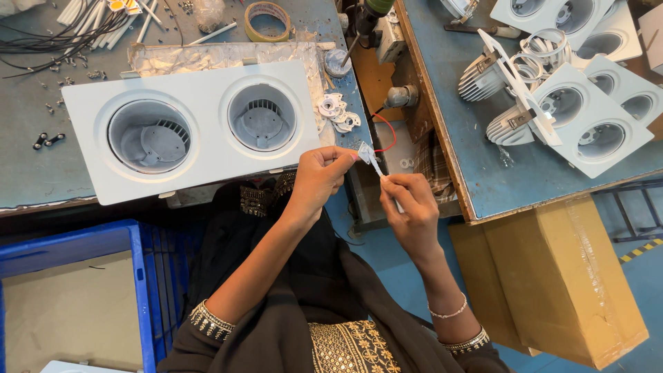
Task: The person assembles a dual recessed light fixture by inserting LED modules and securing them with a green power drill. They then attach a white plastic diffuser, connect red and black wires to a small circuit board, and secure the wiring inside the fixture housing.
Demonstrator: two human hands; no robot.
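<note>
My left hand [319, 177] pinches a small clear plastic piece [364, 152] between thumb and fingertips, just off the table's front edge. My right hand [412, 207] grips a thin white tool [378, 168] whose tip touches that piece. Both hands meet in front of my body, right of a white double downlight housing [190, 128] with two round openings lying on the table. A small pile of white flat parts [337, 110] lies beside the housing's right end.
Several white single downlight housings [587, 117] and finned heat sinks [483, 76] crowd the right-hand table. A tape roll [268, 17], black wires [48, 34] and screws lie at the back. A blue crate [141, 290] stands lower left, a cardboard box [559, 276] lower right.
</note>
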